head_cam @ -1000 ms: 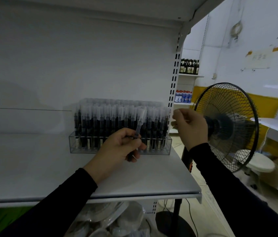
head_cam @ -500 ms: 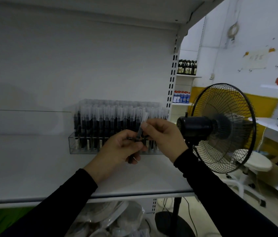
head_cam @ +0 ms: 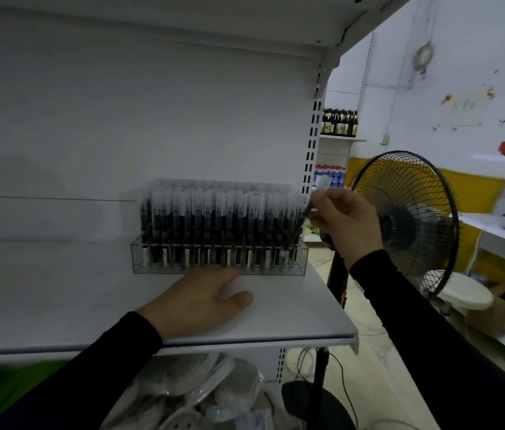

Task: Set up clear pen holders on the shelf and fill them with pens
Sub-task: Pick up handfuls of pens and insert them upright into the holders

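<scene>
A clear pen holder (head_cam: 139, 268) stands on the white shelf (head_cam: 58, 305), packed with several upright black pens with frosted caps (head_cam: 214, 218). My right hand (head_cam: 344, 221) pinches one more pen (head_cam: 304, 218), tilted, with its lower end at the holder's right end. My left hand (head_cam: 201, 299) rests on the shelf in front of the holder, fingers relaxed, holding nothing that I can see.
A black standing fan (head_cam: 406, 218) is close to the right of the shelf edge, its pole and base below. Packaged goods (head_cam: 201, 395) lie on the shelf underneath. Bottles (head_cam: 338, 122) and other shelves are in the background at right.
The pen passed from my left hand to my right hand, which carried it to the holder's right end. My left hand dropped onto the shelf.
</scene>
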`<move>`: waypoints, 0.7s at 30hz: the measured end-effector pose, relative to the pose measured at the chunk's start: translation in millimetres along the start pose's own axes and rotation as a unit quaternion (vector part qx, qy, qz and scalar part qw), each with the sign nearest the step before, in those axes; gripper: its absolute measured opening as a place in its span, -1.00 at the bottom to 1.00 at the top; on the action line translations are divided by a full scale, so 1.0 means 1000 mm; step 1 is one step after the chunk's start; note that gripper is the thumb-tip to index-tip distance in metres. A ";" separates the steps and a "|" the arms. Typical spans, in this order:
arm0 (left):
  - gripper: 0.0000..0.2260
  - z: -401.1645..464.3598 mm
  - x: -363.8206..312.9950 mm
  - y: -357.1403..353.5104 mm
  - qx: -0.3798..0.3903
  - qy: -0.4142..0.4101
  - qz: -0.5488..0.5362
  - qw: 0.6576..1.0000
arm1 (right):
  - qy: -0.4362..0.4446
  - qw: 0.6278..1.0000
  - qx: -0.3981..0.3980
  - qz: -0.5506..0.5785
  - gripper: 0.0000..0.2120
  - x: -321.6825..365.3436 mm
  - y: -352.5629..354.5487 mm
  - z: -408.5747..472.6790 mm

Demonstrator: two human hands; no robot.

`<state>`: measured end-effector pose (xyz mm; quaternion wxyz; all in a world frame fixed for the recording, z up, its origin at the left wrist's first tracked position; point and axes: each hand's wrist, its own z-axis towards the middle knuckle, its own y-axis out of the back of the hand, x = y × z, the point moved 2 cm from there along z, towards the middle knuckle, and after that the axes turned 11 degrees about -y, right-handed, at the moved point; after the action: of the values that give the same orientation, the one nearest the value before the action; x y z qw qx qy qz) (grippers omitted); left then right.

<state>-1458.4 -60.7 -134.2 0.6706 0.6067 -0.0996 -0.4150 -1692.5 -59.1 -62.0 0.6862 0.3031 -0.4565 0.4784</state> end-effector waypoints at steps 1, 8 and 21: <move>-0.42 -0.005 0.000 0.000 0.032 0.005 0.037 0.999 | 0.006 1.000 -0.020 -0.011 -0.81 0.002 0.004 0.003; -0.29 -0.014 -0.002 -0.001 0.132 0.054 0.095 0.985 | 0.058 0.982 -0.085 -0.158 -0.80 0.005 0.012 0.025; -0.29 -0.016 -0.002 -0.003 0.127 0.053 0.095 0.986 | 0.022 0.961 -0.029 -0.275 -0.80 -0.022 -0.001 0.037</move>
<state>-1450.8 -47.6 -139.9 0.6287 0.6962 -0.1732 -0.3000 -1707.0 -99.4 -67.4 0.8096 0.3863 -0.3539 0.2648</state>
